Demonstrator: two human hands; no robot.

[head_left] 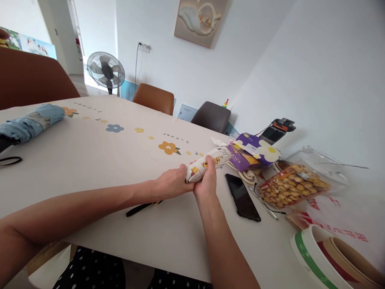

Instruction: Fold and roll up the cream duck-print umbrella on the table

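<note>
Both of my hands hold a folded white umbrella (221,157) with a yellow cartoon print, above the table. My left hand (173,181) wraps round its near end, with the thumb on top. My right hand (207,178) grips it from the right side, thumb laid along the cloth. The fingers beneath are mostly hidden. Below my left forearm a black strap (140,210) with a yellowish bit shows on the tabletop. A folded light blue umbrella (36,120) lies at the far left, its black wrist loop (11,161) beside it.
To the right lie a black phone (243,196), eyeglasses (267,206), a purple box (248,152) and a clear snack tub (294,184). Tape rolls (313,253) stand at the near right. Chairs (155,98) and a fan (106,71) are beyond the flower-printed table (126,164).
</note>
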